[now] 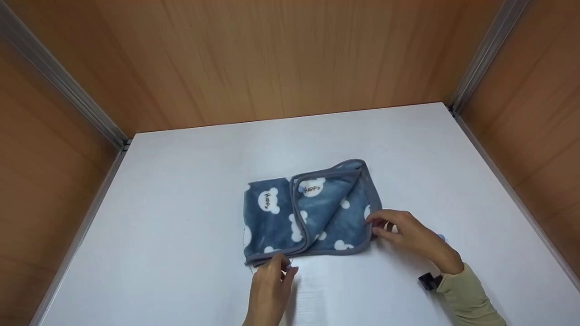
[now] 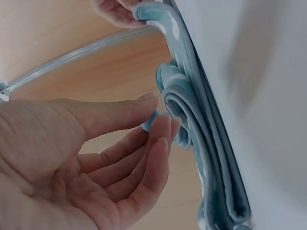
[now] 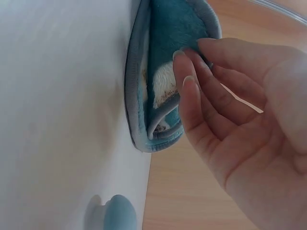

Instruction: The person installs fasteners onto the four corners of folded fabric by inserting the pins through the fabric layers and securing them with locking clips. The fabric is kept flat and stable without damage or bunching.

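Folded blue cloth (image 1: 312, 206), grey-blue trim, white bear-head prints; mid-field on white table (image 1: 172, 253), corner peaked at 1 o'clock.
Left hand (image 1: 270, 285) at the cloth's 7 o'clock edge, thumb and fingertips drawn close together; cannot tell whether they pinch anything. Right hand (image 1: 408, 228) at between 3 and 4 o'clock, thumb and fingers pinching the trimmed edge. Pale-blue rounded knob (image 3: 120, 214) at 7 o'clock in the right wrist view.
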Tool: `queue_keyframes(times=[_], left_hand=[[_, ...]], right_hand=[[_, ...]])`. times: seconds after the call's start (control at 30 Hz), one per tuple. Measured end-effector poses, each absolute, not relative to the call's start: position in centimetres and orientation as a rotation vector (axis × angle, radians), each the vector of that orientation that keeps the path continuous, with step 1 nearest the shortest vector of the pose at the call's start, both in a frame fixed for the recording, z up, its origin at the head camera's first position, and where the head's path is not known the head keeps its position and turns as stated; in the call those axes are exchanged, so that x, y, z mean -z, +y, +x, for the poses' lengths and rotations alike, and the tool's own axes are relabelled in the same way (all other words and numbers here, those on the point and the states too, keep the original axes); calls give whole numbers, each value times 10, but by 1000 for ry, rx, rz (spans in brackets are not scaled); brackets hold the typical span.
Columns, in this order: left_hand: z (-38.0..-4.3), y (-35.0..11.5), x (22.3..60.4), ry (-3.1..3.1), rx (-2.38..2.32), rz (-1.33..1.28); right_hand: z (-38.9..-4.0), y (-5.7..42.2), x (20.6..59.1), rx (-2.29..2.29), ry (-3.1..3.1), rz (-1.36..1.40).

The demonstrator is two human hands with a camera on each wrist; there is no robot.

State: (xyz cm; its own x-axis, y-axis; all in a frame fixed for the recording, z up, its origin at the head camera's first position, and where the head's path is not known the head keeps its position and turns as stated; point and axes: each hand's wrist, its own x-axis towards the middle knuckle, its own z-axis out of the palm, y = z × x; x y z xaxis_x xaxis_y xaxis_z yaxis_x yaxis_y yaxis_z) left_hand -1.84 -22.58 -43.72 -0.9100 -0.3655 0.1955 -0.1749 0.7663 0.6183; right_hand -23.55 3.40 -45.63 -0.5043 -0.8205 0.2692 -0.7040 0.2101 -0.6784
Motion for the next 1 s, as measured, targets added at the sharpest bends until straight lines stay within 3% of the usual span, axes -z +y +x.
queue_keyframes(times=[1.0], left_hand=[[-91,-166,434,-2535,776,-226]], right_hand=[[-249,9,433,1147,2321,-1545]])
